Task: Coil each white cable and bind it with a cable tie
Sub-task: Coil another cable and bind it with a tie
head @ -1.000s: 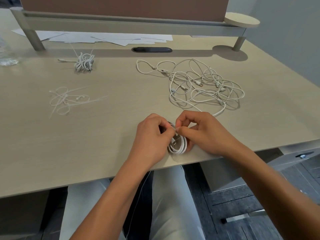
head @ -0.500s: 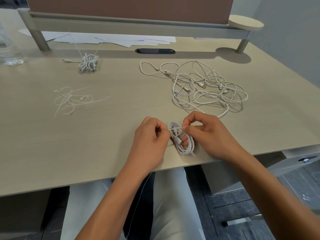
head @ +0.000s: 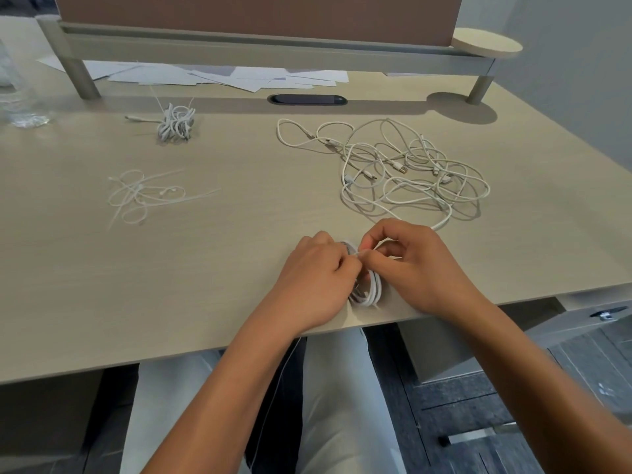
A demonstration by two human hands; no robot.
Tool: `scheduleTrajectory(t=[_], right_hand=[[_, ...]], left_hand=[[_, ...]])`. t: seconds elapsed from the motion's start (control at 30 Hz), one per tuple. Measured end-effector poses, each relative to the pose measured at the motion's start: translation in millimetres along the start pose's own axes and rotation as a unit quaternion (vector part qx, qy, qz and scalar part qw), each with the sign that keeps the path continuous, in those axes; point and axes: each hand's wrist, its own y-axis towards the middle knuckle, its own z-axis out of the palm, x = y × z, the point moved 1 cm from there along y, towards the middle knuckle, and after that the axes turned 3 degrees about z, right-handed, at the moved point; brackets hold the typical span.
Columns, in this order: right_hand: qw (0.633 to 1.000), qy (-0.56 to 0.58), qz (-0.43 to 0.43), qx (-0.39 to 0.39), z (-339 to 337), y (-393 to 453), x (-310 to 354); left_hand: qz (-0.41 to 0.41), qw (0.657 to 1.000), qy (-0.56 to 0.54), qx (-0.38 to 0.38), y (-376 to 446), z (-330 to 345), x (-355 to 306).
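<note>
Near desk edge [head: 171, 336], left hand [head: 313, 278], right hand [head: 415, 265] pinching coiled cable [head: 371, 292]

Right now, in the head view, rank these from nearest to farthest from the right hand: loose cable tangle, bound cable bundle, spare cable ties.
From the right hand:
1. Loose cable tangle, just beyond it.
2. Spare cable ties, far left.
3. Bound cable bundle, back left.

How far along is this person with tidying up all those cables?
One bound bundle lies at the back of the desk, apparently finished. A second coil sits between the left hand and right hand, which pinch a tie across it. The tangled pile and spare ties remain.
</note>
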Motion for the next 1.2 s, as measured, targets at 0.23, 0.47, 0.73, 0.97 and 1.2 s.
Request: scheduleTrajectory(t=[0.23, 0.47, 0.73, 0.97, 1.2], right_hand=[[1.000, 0.014, -0.004, 0.005, -7.4, 0.7, -4.2], [1.000, -0.008, -0.008, 0.025, -9.4, 3.7, 1.5], [0.996, -0.060, -0.015, 0.065, -7.2, 7.6, 11.2], [0.994, -0.093, -0.017, 0.057, -11.2, 2.8, 5.7], [0.993, -0.070, 0.017, 0.090, -8.7, 2.1, 8.2]], left_hand=[[-0.003, 0.995, -0.089, -0.042, 2.1, 1.2, -4.7], [-0.009, 0.991, -0.122, -0.060, 1.3, -2.0, -0.1], [-0.009, 0.990, -0.093, -0.107, -3.9, -1.5, 2.2], [0.008, 0.990, -0.033, -0.138, -8.7, 6.1, 2.9], [0.012, 0.987, -0.025, -0.160, -16.9, 6.1, 10.0]])
